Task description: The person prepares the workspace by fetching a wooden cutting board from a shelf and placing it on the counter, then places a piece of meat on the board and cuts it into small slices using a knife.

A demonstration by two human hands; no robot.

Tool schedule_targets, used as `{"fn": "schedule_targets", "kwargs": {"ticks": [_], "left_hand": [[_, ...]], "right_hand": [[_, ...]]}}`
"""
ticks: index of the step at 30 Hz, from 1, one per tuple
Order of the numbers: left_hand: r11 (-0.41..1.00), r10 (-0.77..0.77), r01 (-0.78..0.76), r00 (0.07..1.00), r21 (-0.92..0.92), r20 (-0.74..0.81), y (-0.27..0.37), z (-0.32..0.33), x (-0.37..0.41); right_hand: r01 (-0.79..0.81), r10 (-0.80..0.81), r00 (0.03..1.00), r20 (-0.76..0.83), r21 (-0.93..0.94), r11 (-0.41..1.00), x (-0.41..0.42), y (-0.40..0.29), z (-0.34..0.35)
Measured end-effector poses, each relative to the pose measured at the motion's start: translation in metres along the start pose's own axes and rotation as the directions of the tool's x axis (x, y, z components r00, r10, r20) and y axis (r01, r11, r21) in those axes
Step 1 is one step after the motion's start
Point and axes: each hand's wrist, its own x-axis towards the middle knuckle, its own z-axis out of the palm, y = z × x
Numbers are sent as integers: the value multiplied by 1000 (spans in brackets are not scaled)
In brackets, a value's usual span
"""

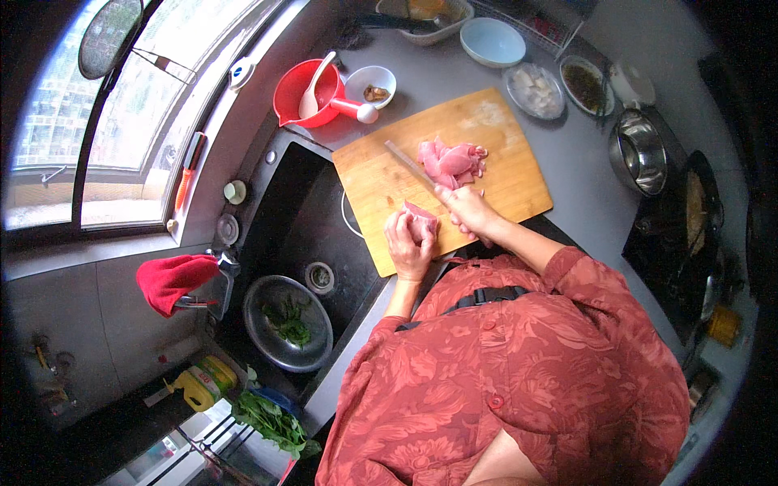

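On a wooden cutting board at the counter's edge lies a chunk of raw pink meat. My left hand grips that chunk from its left side, fingers curled over it. My right hand is closed around the handle of a kitchen knife, whose blade points away to the upper left. The handle is mostly hidden in my palm. Beyond the blade, a small pile of thin raw meat slices rests on the board. The knife blade is between the pile and the chunk, apart from the chunk.
Left of the board is a dark sink holding a metal bowl with leafy greens. Behind stand a red plastic pot, a white bowl and a pale blue bowl. At right are a plate of white pieces and a wok.
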Motion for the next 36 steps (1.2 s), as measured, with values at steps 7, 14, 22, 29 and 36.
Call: {"fn": "schedule_targets", "kwargs": {"ticks": [7, 14, 22, 29, 36], "left_hand": [[1000, -10, 10, 1000, -6, 8, 0, 1, -2], [1000, -19, 19, 1000, 16, 15, -1, 1, -3], [1000, -15, 15, 1000, -2, 25, -1, 0, -2], [987, -49, 31, 993, 159, 111, 11, 0, -6], [980, 30, -46, 996, 195, 85, 3, 4, 20]], "right_hand": [[61, -63, 998, 21, 82, 995, -36, 5, -39], [361, -289, 932, 217, -572, 736, -44, 26, -67], [182, -147, 980, 137, -302, 936, -12, 27, -81], [114, -105, 992, 66, -150, 982, -37, 33, -56], [143, -140, 990, 32, -144, 979, -42, 34, -52]]}}
